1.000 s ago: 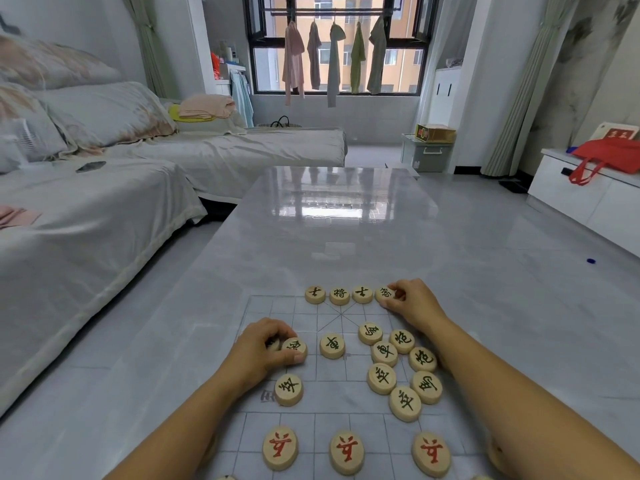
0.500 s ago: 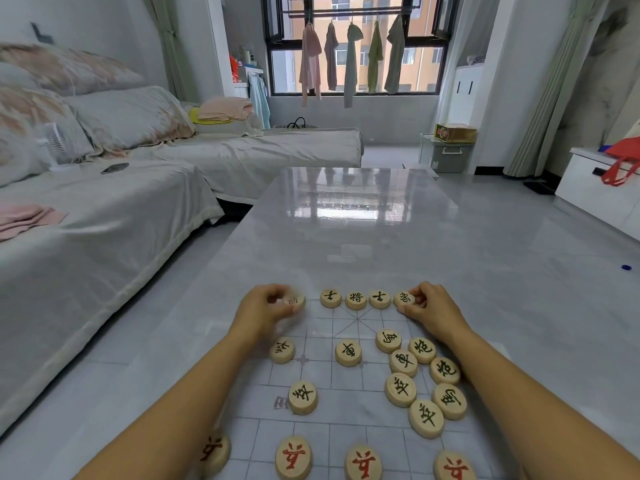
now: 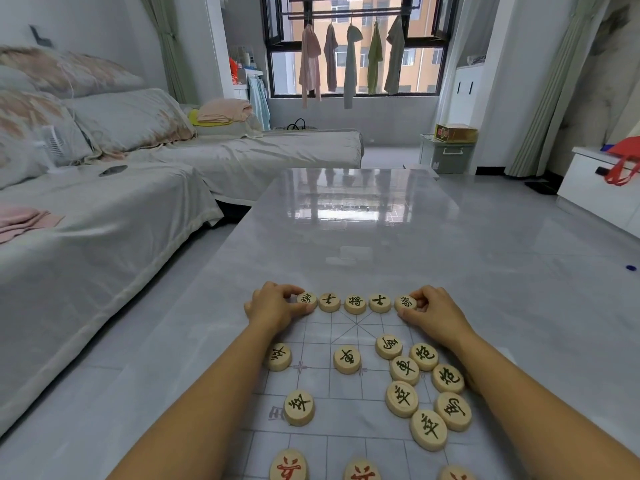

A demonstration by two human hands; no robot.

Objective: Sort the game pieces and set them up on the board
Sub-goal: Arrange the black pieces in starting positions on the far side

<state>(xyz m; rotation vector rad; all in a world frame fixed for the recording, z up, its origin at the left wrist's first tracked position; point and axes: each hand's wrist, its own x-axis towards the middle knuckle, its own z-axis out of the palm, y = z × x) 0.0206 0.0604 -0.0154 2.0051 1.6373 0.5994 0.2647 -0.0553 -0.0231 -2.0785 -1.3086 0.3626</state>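
Single head view, close, facing forward-down over board point(image 3: 349, 341).

Covered sofa point(image 3: 104, 209), laundry-hung window point(image 3: 351, 46)

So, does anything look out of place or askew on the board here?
Seven black-lettered pieces lie bunched on the right side of the board, off the grid crossings, characters turned every way. The far row of five is straight, left hand and right hand pinching its end pieces. Nothing looks damaged.
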